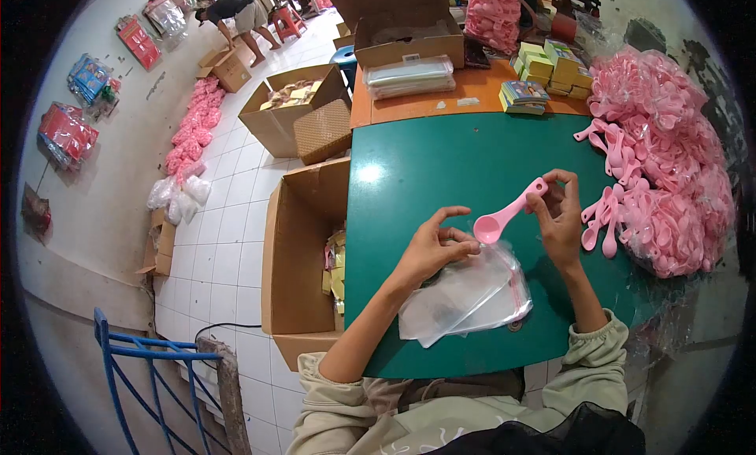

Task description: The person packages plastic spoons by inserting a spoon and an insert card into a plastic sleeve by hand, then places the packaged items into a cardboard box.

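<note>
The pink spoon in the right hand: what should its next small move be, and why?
Probably ease the pink spoon bowl-first into a clear bag: the right hand holds its handle end, its bowl points toward the left hand, and such bags lie on the green table.

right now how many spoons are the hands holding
1 spoon, in the right hand, its bowl near the left hand; no other held spoon shows.
</note>
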Demonstrator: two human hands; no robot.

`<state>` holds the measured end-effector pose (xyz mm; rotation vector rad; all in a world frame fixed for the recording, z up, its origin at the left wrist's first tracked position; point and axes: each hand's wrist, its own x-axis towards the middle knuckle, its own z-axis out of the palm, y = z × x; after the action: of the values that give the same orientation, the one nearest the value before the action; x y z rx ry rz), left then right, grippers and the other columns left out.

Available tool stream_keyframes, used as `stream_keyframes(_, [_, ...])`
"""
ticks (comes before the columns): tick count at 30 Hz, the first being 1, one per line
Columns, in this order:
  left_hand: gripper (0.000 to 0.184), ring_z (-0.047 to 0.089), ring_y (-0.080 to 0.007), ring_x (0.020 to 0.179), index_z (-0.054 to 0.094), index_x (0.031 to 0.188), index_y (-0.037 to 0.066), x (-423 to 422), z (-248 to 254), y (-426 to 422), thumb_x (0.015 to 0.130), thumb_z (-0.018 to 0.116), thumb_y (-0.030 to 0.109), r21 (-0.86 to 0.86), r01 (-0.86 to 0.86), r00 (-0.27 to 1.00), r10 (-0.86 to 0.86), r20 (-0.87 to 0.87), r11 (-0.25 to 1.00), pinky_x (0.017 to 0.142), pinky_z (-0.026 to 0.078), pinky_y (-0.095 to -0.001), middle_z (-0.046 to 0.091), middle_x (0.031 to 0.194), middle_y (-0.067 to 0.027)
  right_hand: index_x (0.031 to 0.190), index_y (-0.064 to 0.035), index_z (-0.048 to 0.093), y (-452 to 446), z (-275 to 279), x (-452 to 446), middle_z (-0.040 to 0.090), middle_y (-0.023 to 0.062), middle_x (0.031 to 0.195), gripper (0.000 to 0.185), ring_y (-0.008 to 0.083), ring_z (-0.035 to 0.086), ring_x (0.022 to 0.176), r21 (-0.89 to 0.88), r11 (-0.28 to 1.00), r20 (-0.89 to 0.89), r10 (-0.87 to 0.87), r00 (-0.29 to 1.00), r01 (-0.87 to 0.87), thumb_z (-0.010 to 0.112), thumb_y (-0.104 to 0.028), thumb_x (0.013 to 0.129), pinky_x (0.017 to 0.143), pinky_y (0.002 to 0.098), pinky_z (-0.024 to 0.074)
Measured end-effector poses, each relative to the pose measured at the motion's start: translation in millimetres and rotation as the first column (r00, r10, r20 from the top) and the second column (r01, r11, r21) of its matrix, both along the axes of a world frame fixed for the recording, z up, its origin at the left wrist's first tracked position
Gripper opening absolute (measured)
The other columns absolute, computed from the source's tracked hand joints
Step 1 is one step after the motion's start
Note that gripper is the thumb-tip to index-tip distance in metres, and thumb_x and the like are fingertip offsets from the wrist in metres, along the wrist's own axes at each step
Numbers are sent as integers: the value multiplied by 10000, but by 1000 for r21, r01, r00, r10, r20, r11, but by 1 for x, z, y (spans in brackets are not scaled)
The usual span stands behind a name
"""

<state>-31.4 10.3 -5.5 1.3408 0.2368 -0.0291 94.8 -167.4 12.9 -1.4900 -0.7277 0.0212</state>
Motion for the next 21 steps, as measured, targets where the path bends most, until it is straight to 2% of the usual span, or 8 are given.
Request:
stream_keyframes(4, [490, 627, -138, 810, 450, 1218, 16, -1, 5, 0, 789, 678, 85, 32, 46, 999, -46, -14, 998, 707, 517, -257, 639, 853, -91, 1063, -24, 404, 1, -1, -4, 562, 72, 889, 297, 126, 591, 811, -22, 999, 54, 28, 998, -27, 601, -27, 842, 722, 260, 513])
stream_keyframes(11, [447, 608, -123, 817, 467, 1216, 26, 1, 1, 3, 816, 652, 94, 30, 21, 1000, -21, 1, 999, 713, 496, -236, 645, 931, -96, 1054, -19, 418, 2, -1, -6, 563, 64, 863, 292, 121, 586, 798, -42, 997, 59, 59, 997, -57, 611, -27, 835, 703, 260, 509])
stream_keyframes(17, [403, 612, -122, 825, 483, 1194, 31, 4, -4, -5, 829, 639, 98, 2, -16, 996, 16, 85, 1000, 722, 501, -240, 646, 926, -91, 1049, -19, 421, 6, -1, -14, 566, 56, 842, 298, 110, 575, 769, -75, 980, -34, 183, 982, -185, 622, -31, 828, 680, 248, 500])
stream_keyframes(21, [394, 619, -122, 820, 486, 1188, 32, 3, 1, -2, 829, 637, 92, -5, -30, 997, 30, 77, 1000, 708, 515, -257, 650, 908, -92, 1050, -19, 413, 8, 0, -13, 565, 55, 848, 280, 107, 570, 757, 38, 998, -27, 60, 998, -58, 601, -20, 842, 659, 236, 492])
